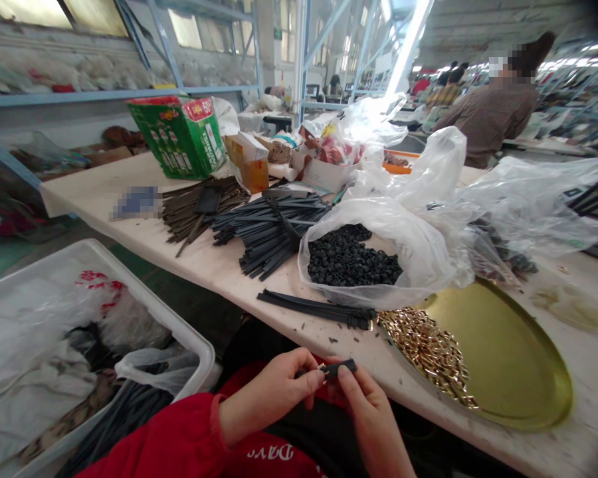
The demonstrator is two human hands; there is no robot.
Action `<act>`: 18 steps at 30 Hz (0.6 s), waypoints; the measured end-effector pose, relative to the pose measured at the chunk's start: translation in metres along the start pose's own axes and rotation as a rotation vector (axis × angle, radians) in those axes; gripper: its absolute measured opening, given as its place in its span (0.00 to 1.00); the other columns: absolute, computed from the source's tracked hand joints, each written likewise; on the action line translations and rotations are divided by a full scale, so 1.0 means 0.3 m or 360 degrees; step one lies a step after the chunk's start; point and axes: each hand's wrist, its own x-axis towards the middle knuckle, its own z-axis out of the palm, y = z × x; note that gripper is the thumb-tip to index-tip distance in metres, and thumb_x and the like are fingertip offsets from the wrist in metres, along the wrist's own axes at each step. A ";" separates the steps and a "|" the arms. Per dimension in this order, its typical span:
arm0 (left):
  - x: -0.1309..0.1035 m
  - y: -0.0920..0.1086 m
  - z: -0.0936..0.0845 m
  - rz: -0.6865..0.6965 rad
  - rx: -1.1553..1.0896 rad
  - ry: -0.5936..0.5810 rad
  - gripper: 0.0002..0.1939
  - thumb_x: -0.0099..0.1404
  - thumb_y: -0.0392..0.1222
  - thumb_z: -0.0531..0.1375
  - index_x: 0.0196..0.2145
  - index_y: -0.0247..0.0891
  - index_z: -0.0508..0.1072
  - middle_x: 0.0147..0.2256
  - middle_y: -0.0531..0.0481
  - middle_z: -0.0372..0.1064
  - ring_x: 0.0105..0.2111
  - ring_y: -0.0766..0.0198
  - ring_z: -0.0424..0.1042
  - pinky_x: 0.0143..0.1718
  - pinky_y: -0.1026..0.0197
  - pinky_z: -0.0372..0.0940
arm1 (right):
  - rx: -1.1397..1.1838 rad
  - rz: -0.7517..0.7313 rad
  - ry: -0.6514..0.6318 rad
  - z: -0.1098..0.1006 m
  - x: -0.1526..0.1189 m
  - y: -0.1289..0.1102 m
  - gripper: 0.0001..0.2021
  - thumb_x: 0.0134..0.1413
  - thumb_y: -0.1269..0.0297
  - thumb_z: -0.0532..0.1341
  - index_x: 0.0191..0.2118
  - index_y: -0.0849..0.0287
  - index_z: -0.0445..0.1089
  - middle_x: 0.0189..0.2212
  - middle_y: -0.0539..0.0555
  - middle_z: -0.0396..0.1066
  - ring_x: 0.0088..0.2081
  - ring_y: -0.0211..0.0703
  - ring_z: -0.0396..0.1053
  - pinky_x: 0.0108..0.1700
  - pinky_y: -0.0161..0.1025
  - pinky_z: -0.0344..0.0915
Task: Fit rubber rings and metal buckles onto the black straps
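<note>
My left hand [275,392] pinches a small gold metal piece [323,369] against a black strap [343,366] just off the table's front edge. Fingers of my right hand [371,406] are closed on the strap's other end. Above my hands, a bundle of black straps [316,310] lies along the table edge. Many gold metal pieces [431,352] are heaped on the left side of a round gold tray [518,358]. Behind the bundle, an open plastic bag [423,255] holds small black loops [351,259].
More black straps [274,232] and brown strips [194,206] lie on the table [104,189] near a green box [179,139]. A white bin [202,352] with bags stands at lower left. Plastic bags [523,199] cover the right. A person [493,119] is farther back.
</note>
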 end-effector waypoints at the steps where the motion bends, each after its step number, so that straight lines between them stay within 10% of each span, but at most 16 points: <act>1: 0.000 -0.002 0.000 -0.0007 0.0007 -0.0006 0.14 0.61 0.50 0.53 0.29 0.35 0.64 0.21 0.57 0.62 0.21 0.71 0.59 0.25 0.68 0.54 | 0.0058 0.0035 0.0013 -0.003 0.001 0.001 0.15 0.47 0.51 0.62 0.35 0.58 0.72 0.24 0.50 0.70 0.27 0.40 0.65 0.31 0.36 0.63; 10: 0.006 -0.003 0.030 -0.0199 0.0111 0.0060 0.09 0.59 0.45 0.50 0.29 0.36 0.62 0.22 0.55 0.64 0.17 0.72 0.58 0.17 0.69 0.51 | 0.0076 0.0048 -0.0069 0.008 0.004 -0.010 0.14 0.47 0.51 0.61 0.29 0.59 0.68 0.20 0.47 0.67 0.23 0.37 0.62 0.27 0.34 0.61; 18: 0.012 -0.078 0.024 0.0051 0.0576 0.0165 0.12 0.60 0.47 0.52 0.23 0.38 0.64 0.21 0.56 0.63 0.23 0.66 0.62 0.26 0.66 0.57 | -0.0650 -0.0418 0.0208 0.015 -0.017 -0.015 0.02 0.44 0.69 0.61 0.28 0.57 0.69 0.26 0.50 0.70 0.30 0.41 0.67 0.32 0.34 0.63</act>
